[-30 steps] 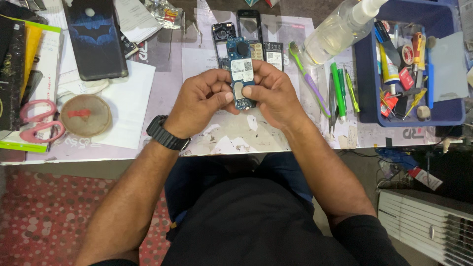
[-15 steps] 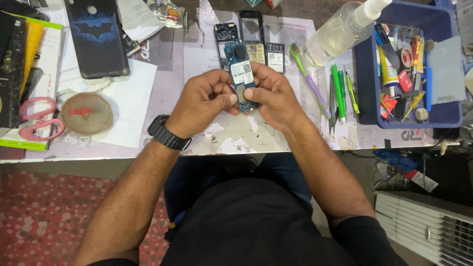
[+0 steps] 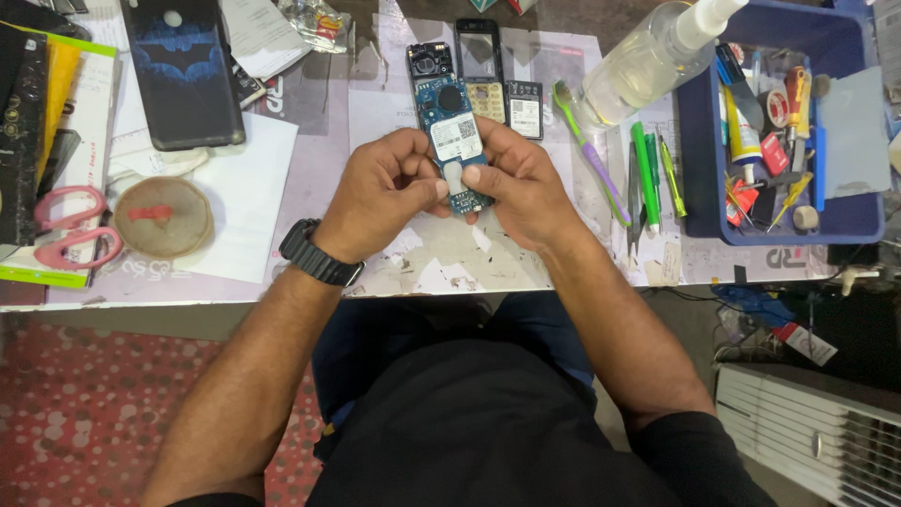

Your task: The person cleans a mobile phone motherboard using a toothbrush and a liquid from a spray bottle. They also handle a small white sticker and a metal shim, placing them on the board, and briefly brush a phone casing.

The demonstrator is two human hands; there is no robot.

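Hands clamp my long blue circuit board (image 3: pixel 453 150) from both sides, left hand (image 3: pixel 383 195), right hand (image 3: pixel 524 188), thumbs steadying it above the surface (image 3: pixel 450 263)

The circuit board (image 3: pixel 452 141) looks like matt blue laminate with a white paper label; the phone case (image 3: pixel 183 70) at ten o'clock is glossy black plastic. The tray (image 3: pixel 849 221) at three o'clock is smooth blue plastic; the bench (image 3: pixel 441 263) surface is worn and peeling.

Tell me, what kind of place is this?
It looks like a phone repair bench. Both hands, left hand and right hand, hold a bare blue circuit board. Loose phone parts lie on the table, and a blue tray holds small tools.
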